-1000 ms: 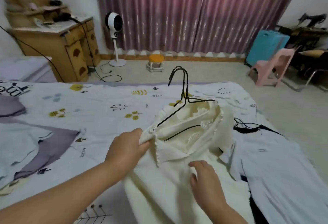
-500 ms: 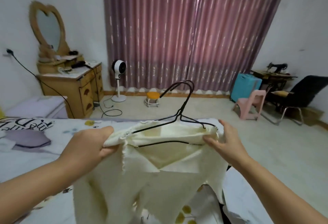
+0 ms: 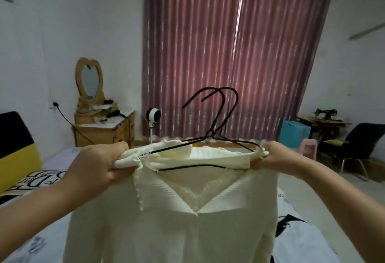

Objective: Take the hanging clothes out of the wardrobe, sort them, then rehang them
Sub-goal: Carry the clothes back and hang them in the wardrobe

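A cream knit top (image 3: pixel 173 227) with a V neck and lace trim hangs on black wire hangers (image 3: pixel 216 129), whose two hooks stick up in front of the curtain. I hold it upright above the bed. My left hand (image 3: pixel 98 167) grips the top's left shoulder in a bunched fold. My right hand (image 3: pixel 277 155) pinches the right shoulder at the hanger's end. The top's lower part runs out of view at the bottom.
The bed (image 3: pixel 300 239) with a printed sheet lies below, with a dark garment (image 3: pixel 289 223) on it at the right. Behind stand a wooden dresser (image 3: pixel 104 131) with a heart mirror, a white fan (image 3: pixel 153 117), pink curtains (image 3: pixel 229 58), a teal box (image 3: pixel 294 133) and a black chair (image 3: pixel 358 144).
Both hands have lifted the cream top on its hangers off the bed and spread its shoulders apart. My right hand moved from the top's front to its right shoulder. The view tilted up.
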A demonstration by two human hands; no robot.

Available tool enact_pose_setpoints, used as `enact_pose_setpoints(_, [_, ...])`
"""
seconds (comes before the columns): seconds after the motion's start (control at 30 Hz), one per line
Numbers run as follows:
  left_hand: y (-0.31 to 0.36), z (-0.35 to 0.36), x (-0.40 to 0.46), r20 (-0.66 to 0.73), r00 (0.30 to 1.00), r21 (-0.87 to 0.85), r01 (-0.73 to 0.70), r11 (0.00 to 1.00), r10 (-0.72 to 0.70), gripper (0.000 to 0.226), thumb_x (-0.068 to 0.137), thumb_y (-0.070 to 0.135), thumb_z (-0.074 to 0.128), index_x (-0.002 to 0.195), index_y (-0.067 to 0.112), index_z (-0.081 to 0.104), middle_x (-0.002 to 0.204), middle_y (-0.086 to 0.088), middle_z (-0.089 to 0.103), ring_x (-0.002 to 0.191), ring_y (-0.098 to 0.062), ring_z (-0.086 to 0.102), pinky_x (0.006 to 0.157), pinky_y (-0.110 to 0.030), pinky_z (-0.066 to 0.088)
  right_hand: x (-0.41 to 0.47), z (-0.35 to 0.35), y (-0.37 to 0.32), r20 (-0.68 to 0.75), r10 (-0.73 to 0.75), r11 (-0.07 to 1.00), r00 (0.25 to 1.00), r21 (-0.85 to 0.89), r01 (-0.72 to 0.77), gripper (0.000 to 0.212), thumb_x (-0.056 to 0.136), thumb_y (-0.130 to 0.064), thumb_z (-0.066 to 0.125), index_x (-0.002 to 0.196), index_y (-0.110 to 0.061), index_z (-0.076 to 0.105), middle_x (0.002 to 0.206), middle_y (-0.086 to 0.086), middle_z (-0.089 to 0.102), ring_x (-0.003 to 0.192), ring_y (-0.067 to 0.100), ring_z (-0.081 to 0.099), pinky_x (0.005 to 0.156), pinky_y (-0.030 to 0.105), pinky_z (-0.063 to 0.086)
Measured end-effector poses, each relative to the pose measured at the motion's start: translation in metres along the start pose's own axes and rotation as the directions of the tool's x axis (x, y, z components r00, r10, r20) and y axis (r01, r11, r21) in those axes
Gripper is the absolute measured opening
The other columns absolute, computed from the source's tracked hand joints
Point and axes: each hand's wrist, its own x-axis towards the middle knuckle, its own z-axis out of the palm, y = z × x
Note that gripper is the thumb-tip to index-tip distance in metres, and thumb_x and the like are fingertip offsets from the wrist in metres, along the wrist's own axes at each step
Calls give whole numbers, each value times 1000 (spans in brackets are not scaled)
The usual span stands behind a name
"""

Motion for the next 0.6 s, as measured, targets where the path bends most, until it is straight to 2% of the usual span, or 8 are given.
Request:
enact_pose_setpoints(0.1, [-14, -19, -8, 50, 996, -33, 73, 997, -72, 12, 66, 61, 43, 67, 49, 42, 53, 18, 51, 51, 1, 49, 44, -16, 24, -21, 10, -25, -77, 6, 1000, 997, 0, -6, 20, 78, -11, 73, 66, -22, 61, 67, -5, 60, 63, 7, 55, 47, 10, 41])
enact_pose_setpoints(0.17, [-20, -30, -12, 106, 989, -30, 105, 994, -101, 19, 63, 60, 40, 61, 41, 39, 49, 14, 44, 49, -2, 44, 45, -20, 24, -39, 17, -40, -112, 21, 1000, 993, 5, -20, 21, 80, -11, 72, 62, -18, 61, 59, -5, 58, 56, 7, 52, 45, 13, 40])
enact_pose_setpoints(0.27, [-26, -43, -15, 198, 971, 31, 129, 991, -132, 22, 67, 49, 45, 62, 33, 30, 58, 14, 44, 59, -15, 44, 49, -24, 26, -73, 23, -62, -124, 72, 996, 990, 69, -64, 26, 82, -17, 70, 58, -18, 61, 51, -7, 55, 50, 8, 51, 41, 12, 38])
enact_pose_setpoints(0.37, [-29, -51, -17, 322, 934, 2, 165, 986, -157, 27, 82, 38, 57, 69, 30, 35, 70, 8, 52, 70, -18, 51, 58, -30, 35, -112, 26, -83, -133, 140, 977, 981, 178, -115, 26, 83, -27, 67, 64, -10, 66, 56, 0, 56, 55, 14, 50, 52, 22, 41])
enact_pose_setpoints(0.43, [-25, -51, -16, 383, 909, 23, 166, 986, -163, 15, 85, 29, 61, 86, 29, 46, 89, 4, 57, 86, -19, 55, 69, -31, 40, -135, 31, -91, -207, 185, 970, 961, 195, -145, 35, 83, -33, 67, 75, 2, 68, 58, 6, 53, 56, 18, 47, 53, 29, 36])
enact_pose_setpoints(0.47, [-19, -50, -15, 392, 906, 49, 154, 987, -161, 21, 84, 27, 61, 102, 29, 50, 102, 4, 56, 99, -19, 54, 77, -32, 41, -148, 33, -95, -249, 206, 968, 946, 190, -161, 38, 83, -33, 67, 77, 4, 68, 56, 5, 52, 52, 16, 46, 50, 27, 34])
enact_pose_setpoints(0.53, [4, -48, -11, 367, 923, 34, 108, 994, -113, 54, 83, 20, 60, 132, 25, 40, 125, 2, 48, 120, -19, 44, 95, -33, 38, -174, 37, -102, -303, 232, 965, 924, 194, -179, 30, 86, -29, 66, 70, -3, 69, 45, -4, 50, 40, 5, 43, 40, 17, 31])
enact_pose_setpoints(0.6, [41, -50, -8, 292, 957, -142, 54, 988, -10, 66, 83, 11, 55, 143, 22, 29, 139, 3, 41, 131, -15, 35, 107, -28, 29, -201, 41, -107, -341, 256, 958, 904, 213, -191, 29, 87, -25, 65, 60, -14, 64, 34, -10, 46, 30, 0, 39, 35, 12, 27])
